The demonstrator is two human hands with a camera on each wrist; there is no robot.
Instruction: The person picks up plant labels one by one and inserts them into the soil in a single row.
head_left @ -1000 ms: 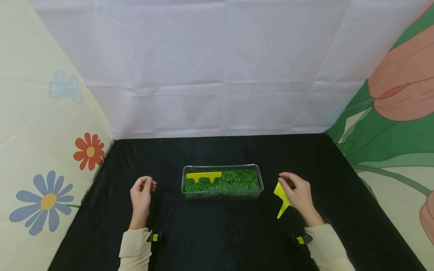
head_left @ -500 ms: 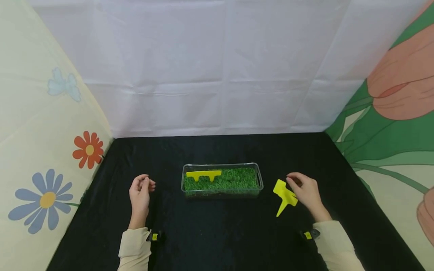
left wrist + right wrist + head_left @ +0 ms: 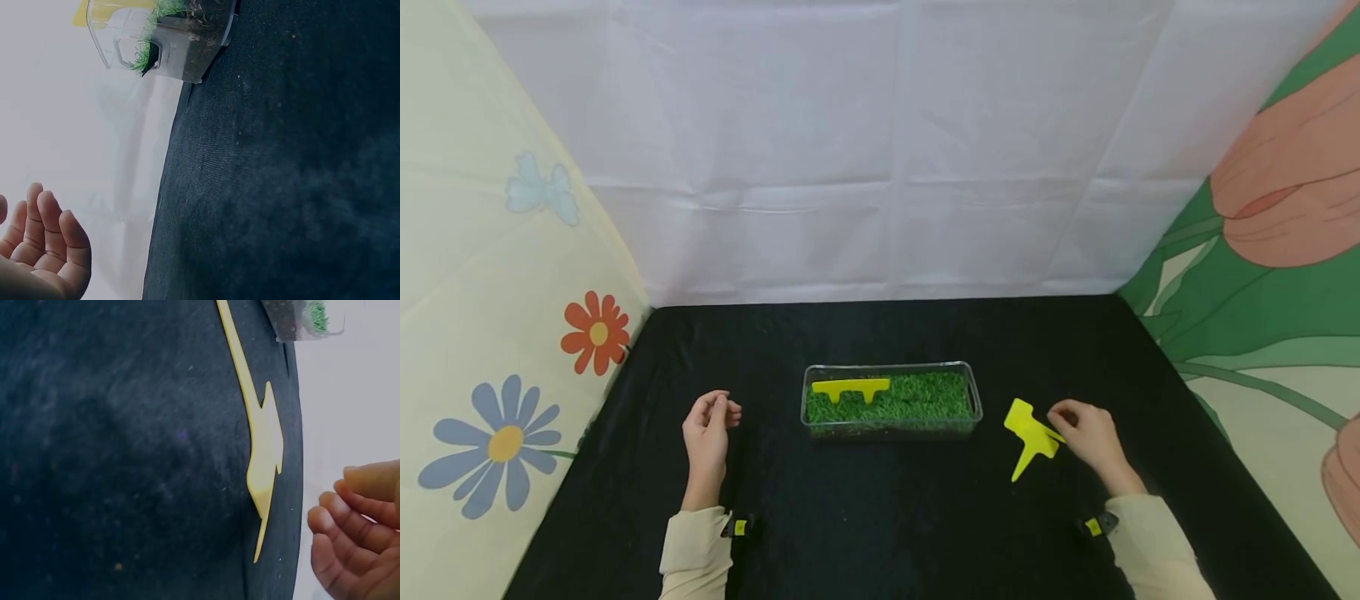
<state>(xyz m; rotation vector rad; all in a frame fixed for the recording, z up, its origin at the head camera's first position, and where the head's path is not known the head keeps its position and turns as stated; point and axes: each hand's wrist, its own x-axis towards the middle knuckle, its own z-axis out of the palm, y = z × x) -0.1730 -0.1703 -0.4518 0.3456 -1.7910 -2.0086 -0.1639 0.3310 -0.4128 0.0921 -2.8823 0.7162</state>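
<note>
Two overlapping yellow T-shaped plant labels (image 3: 1032,430) lie on the black cloth, one stem pointing toward the front and the other toward my right hand (image 3: 1090,437). That hand is just right of them, thumb and forefinger tips together. In the right wrist view the labels (image 3: 265,440) lie apart from the loosely curled fingers (image 3: 356,540), and nothing is held. My left hand (image 3: 706,433) stays left of the tray, fingers loosely bent and empty. Two more yellow labels (image 3: 850,387) stand side by side in the grass (image 3: 925,400) of the clear plastic tray (image 3: 891,429).
Black cloth (image 3: 865,533) covers the table. A white sheet (image 3: 887,167) hangs behind it, with a flower-printed panel (image 3: 497,292) at the left and another printed panel (image 3: 1262,325) at the right. The tray (image 3: 178,50) has a cut-out in its end wall.
My right hand has moved right, off the yellow plant labels it partly covered, leaving them lying on the cloth. The left hand and the tray have hardly moved.
</note>
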